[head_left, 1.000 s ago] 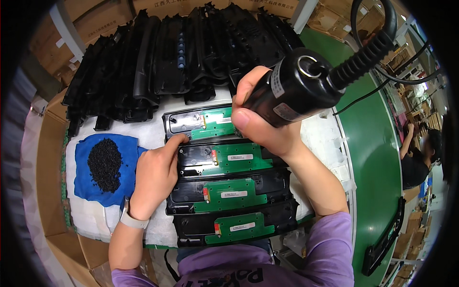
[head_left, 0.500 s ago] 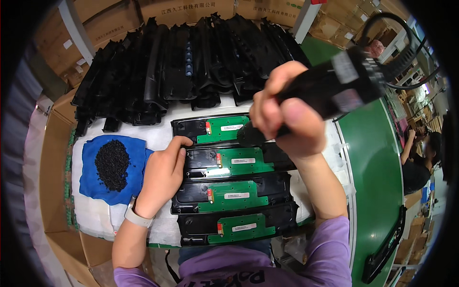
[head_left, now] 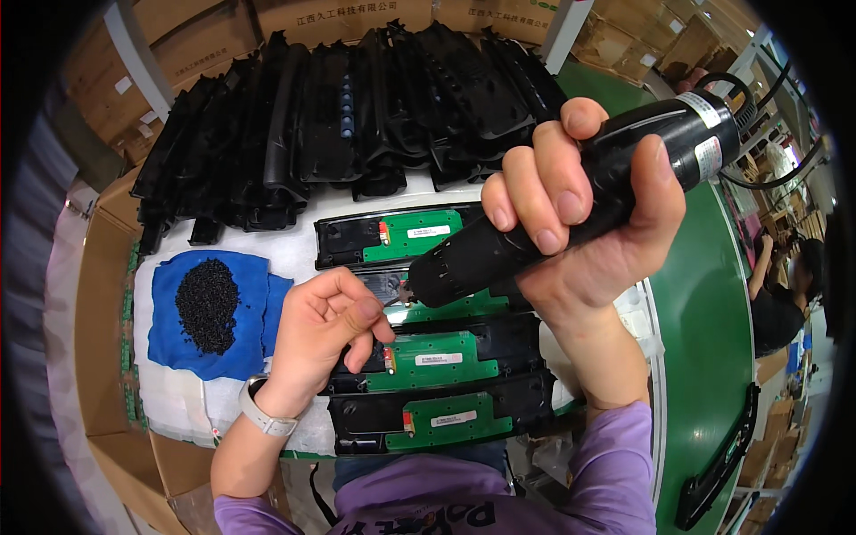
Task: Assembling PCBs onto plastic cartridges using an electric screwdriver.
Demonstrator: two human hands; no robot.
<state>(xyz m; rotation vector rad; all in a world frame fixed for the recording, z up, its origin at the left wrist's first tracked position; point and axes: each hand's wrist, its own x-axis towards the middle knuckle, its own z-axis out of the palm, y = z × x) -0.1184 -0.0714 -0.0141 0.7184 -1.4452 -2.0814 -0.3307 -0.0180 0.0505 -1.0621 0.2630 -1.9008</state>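
Observation:
My right hand [head_left: 588,223] grips a black electric screwdriver [head_left: 481,259], lying tilted across it with the nose toward the left. Close to that nose, my left hand [head_left: 321,325] has its thumb and forefinger pinched together by the thin bit; whatever sits between them is too small to make out. Below both hands lie several black plastic panels [head_left: 349,242], stacked one beyond another, each bearing a green circuit board [head_left: 486,357] with a white label and a red connector. The driver and left hand partly cover the second panel from the back.
On the left, a heap of small black screws [head_left: 207,303] rests on a blue cloth [head_left: 259,343]. Many black plastic housings [head_left: 285,134] are piled at the back. Cardboard boxes [head_left: 339,20] stand behind. A cable [head_left: 776,183] runs off the driver. Another person [head_left: 785,303] sits far right.
My right hand has lifted and tilted the screwdriver, drawing its nose leftward off the panels. My left hand has left the panel's edge and come up to the driver's tip in a pinch.

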